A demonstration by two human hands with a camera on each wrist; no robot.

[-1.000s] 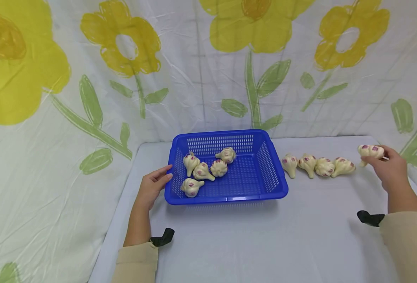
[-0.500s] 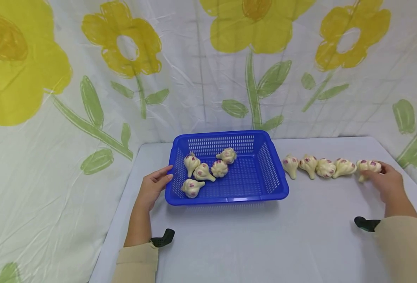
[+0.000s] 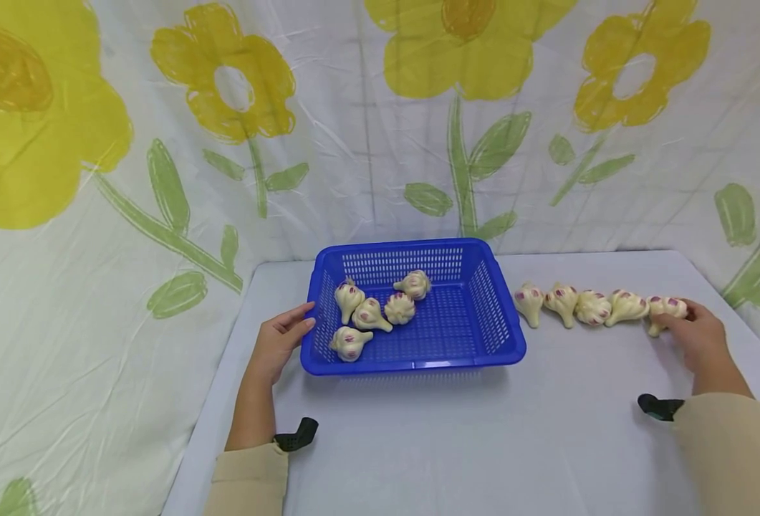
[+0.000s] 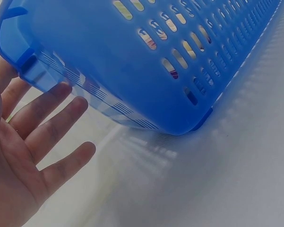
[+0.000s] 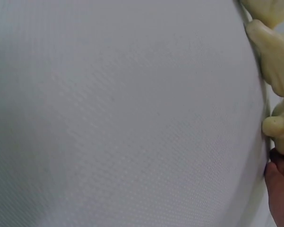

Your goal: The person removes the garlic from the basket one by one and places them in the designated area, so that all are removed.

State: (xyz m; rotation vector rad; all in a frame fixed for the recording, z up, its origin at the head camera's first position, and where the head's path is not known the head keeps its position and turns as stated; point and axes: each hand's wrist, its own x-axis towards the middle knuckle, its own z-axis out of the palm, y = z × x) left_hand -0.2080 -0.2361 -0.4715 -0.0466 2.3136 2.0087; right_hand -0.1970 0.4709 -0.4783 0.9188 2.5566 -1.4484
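My right hand [image 3: 702,333] holds a garlic bulb [image 3: 667,308] with purple patches, down at the right end of a row of bulbs on the table. In the right wrist view, the fingers [image 5: 279,182] are at that bulb's side, at the right edge. Beside it in the row lies another garlic bulb [image 3: 627,307]. My left hand [image 3: 281,342] rests at the left side of a blue plastic basket [image 3: 418,364], its fingers fairly straight against the wall and rim. Several garlic bulbs [image 3: 370,313] lie inside, mostly on the left.
More garlic bulbs [image 3: 561,304] lie in the row between the basket and my right hand. A white cloth covers the table [image 3: 483,444]. Behind it hangs a white curtain [image 3: 354,193] painted with yellow flowers.
My right hand has lowered the garlic bulb and slid it left against the end of the row. The left hand and basket have stayed in place.
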